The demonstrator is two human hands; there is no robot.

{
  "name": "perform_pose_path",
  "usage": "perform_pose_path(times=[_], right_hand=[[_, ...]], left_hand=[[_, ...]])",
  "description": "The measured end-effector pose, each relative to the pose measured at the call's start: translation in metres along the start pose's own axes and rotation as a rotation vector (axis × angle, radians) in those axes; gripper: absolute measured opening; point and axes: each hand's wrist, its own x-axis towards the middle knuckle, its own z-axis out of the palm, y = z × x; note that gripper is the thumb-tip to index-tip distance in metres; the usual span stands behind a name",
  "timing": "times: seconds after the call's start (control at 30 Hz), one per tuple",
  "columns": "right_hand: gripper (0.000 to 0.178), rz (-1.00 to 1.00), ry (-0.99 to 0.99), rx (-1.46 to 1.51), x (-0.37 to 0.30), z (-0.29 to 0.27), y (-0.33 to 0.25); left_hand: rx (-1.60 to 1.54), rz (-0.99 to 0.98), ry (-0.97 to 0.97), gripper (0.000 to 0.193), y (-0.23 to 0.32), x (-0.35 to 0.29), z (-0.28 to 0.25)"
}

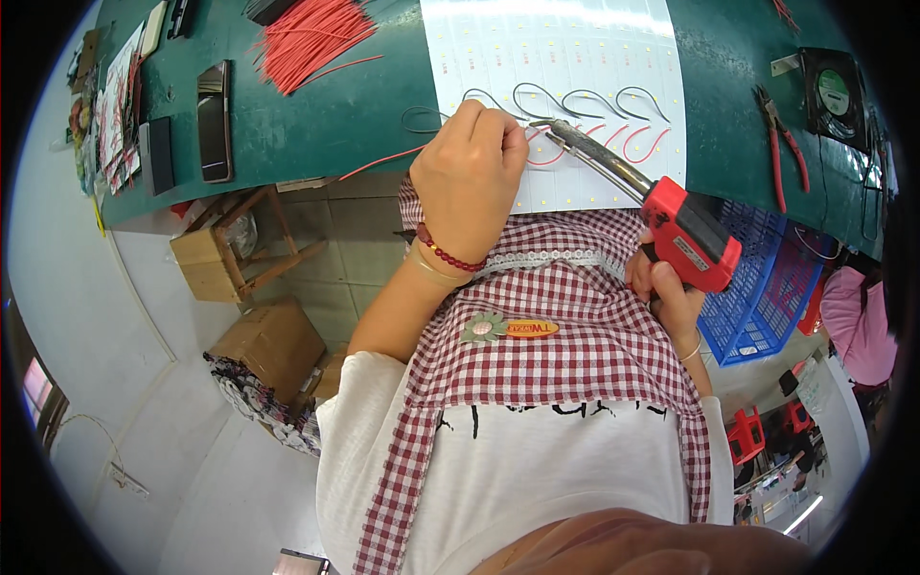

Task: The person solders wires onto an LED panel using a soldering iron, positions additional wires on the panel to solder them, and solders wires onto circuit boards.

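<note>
My left hand (468, 172) is closed in a pinch over the near left part of a white circuit board sheet (556, 57). A red wire (383, 161) runs into its fingers from the left; their tips are partly hidden. My right hand (668, 292) grips a red and black soldering gun (692, 235). Its metal tip rests close to my left fingers, by the row of wire ends. Black wires (586, 101) curl up from that row, and short red wires (647, 146) bend toward me from it.
On the green table (278, 125) lie a bundle of red wires (311, 43), a smartphone (215, 120) and red-handled pliers (778, 149). A black reel (834, 91) sits far right. Below stand a blue crate (757, 273), a wooden stool (206, 264) and a cardboard box (268, 345). Someone's pink sleeve (856, 321) shows at right.
</note>
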Motion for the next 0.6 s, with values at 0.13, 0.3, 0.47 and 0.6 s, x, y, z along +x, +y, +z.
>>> perform_pose_path(times=[0.13,0.3,0.47,0.6], right_hand=[[0.037,0.002,-0.003,0.031,0.0,0.001,-0.004],[0.039,0.028,0.023,0.008,-0.001,-0.002,0.002],[0.039,0.007,0.027,0.005,0.002,0.005,-0.005],[0.043,-0.1,0.028,0.062,0.003,0.004,-0.008]], left_hand=[[0.014,-0.002,0.012,0.01,0.001,0.0,0.001],[0.011,-0.001,0.031,0.011,0.001,0.0,0.003],[0.041,-0.022,0.025,0.011,0.001,0.0,0.004],[0.034,-0.021,0.024,0.011,0.003,0.002,0.002]])
